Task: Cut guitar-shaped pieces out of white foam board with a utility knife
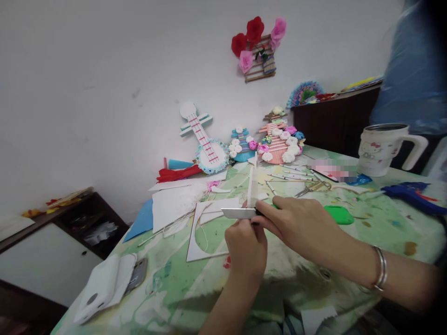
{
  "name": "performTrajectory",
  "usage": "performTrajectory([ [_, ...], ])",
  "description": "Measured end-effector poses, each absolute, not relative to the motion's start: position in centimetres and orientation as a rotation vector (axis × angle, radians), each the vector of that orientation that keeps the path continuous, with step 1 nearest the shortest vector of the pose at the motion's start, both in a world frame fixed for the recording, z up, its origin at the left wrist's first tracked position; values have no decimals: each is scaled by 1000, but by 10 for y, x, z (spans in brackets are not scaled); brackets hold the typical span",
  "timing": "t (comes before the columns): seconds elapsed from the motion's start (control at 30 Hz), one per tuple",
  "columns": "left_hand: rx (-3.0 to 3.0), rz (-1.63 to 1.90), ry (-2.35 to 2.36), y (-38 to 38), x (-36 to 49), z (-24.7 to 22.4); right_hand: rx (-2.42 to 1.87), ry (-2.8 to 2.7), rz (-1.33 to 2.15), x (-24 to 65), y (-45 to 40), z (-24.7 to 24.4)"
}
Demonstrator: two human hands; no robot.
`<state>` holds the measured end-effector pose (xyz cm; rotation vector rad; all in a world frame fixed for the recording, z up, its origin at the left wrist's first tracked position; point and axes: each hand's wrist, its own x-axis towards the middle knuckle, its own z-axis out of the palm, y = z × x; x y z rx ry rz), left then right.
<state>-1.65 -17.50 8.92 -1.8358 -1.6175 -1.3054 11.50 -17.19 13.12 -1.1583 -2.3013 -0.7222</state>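
Note:
My right hand [300, 221] is closed round the handle of a small knife [239, 213], of which a bit of green shows by the fingers. Its flat metal blade points left, just above my left hand [246, 246]. The fingers of that left hand are wrapped round the lower end of a thin white strip [252, 186], which looks like foam board and stands upright. The blade crosses near the strip's lower part; whether it touches is hidden by the hands. A green knife sheath [338, 215] lies to the right.
White sheets [174, 207] and a board with a round cutout [190, 242] lie left. Scissors [312, 187], markers [289, 176], a white mug [375, 151] and a blue glue gun [415, 195] are right. Paper instruments [211, 156] lean on the wall; a phone [138, 274] lies front left.

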Motion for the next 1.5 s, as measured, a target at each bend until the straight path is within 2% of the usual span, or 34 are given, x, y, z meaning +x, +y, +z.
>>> performTrajectory([
  [0.43, -1818, -1239, -1542, -177, -17, 88, -1137, -2273, -884, 125, -170, 135],
  [0.93, -1833, -1217, -1551, -177, -19, 92, -1279, -2280, -833, 125, -171, 141],
  [1.17, -1824, -1218, -1570, -179, -14, 90, -1325, -2361, -687, 121, -169, 154],
  [1.5, -1869, -1235, -1587, -181, -17, 90, -1336, -2323, -751, 122, -160, 151],
])
